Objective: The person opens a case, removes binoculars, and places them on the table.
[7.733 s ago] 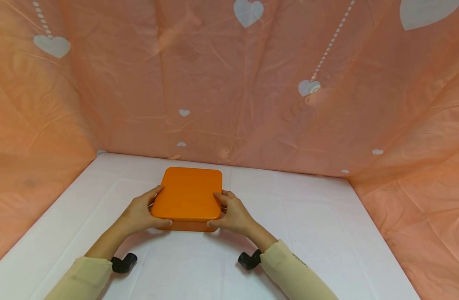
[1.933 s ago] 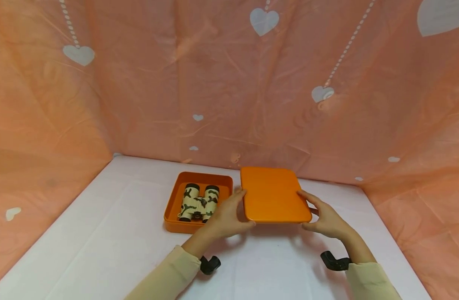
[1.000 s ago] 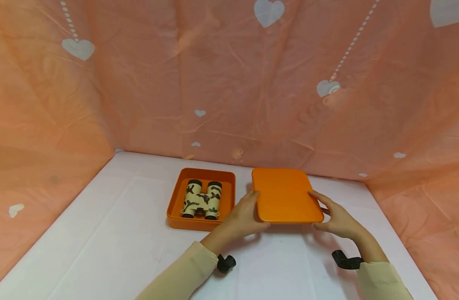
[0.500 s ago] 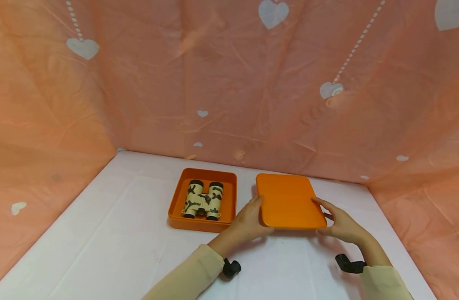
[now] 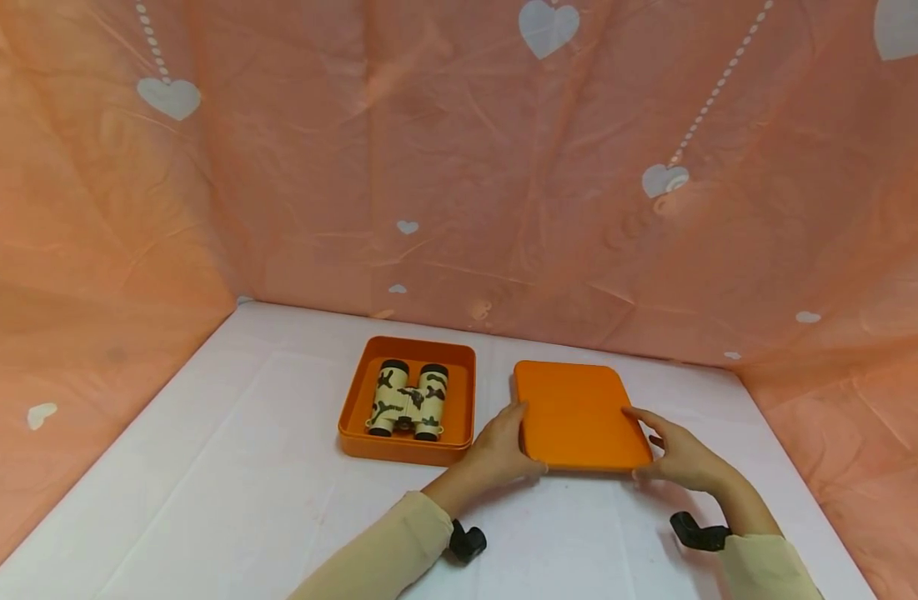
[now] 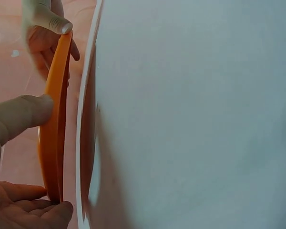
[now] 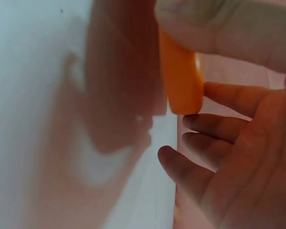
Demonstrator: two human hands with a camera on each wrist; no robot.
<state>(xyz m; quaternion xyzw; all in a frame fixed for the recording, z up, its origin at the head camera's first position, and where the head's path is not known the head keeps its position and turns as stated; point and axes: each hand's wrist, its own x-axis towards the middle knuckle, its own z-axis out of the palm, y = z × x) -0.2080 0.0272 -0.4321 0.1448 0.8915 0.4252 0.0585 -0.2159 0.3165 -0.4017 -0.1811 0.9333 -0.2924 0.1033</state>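
Note:
An orange box lid (image 5: 582, 417), flat with rounded corners, is held level just above the white table. My left hand (image 5: 499, 446) grips its left edge, thumb at the near left corner. On the opposite edge my right hand (image 5: 684, 454) holds it, thumb at the near right corner. In the left wrist view the lid (image 6: 55, 124) shows edge-on, apart from the table. The right wrist view has the thumb on a corner of the lid (image 7: 181, 76). Left of the lid stands the orange box base (image 5: 406, 451), with camouflage-patterned binoculars (image 5: 409, 404) lying inside.
White cloth covers the table (image 5: 226, 467). A pink-orange curtain (image 5: 443, 167) with white hearts hangs behind and along both sides. Black devices (image 5: 468, 542) are strapped at both wrists. My left forearm passes close to the base's near right corner.
At first the lid sat on the box in both hands. It has since come off and moved right, uncovering the binoculars. In the last second it has sunk toward the table.

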